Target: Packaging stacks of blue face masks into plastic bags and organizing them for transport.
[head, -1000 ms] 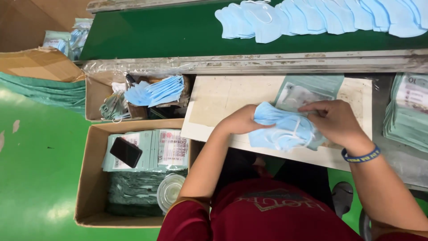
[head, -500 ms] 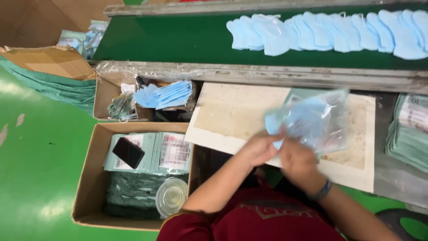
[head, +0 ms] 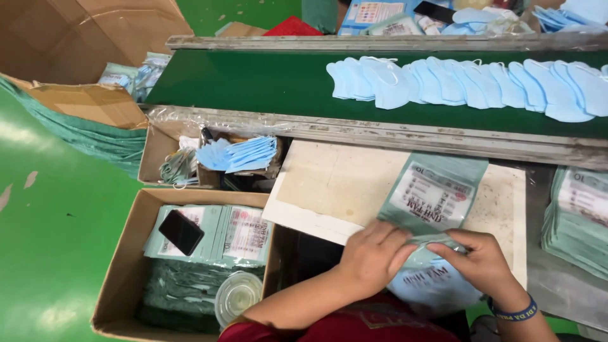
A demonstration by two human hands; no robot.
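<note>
A: Green floor all round, conveyor belt (head: 253, 82) well beyond the hands. What are they on?

B: Left hand (head: 370, 256) and right hand (head: 481, 259) both closed on the mouth edge of a filled pouch (head: 430, 285), pinching it between fingers and thumb. It hangs at the near edge of the tabletop (head: 335, 183), against the body, with blue masks visible through the clear side.

A: Judgement on doing it well?

B: Keep the two pinches level and the lip flat, so the masks inside don't bunch at the opening. Work over the board, not off its edge.

A: And around the hands?

B: Just ahead of them, an empty green pouch (head: 437, 193) lies flat. Right of the right hand, a stack of pouches (head: 579, 215). Left of the left hand, an open carton (head: 126, 278) of packed pouches with a black phone (head: 181, 232) on top. Further out, loose masks (head: 468, 82) lie overlapping on the belt.
</note>
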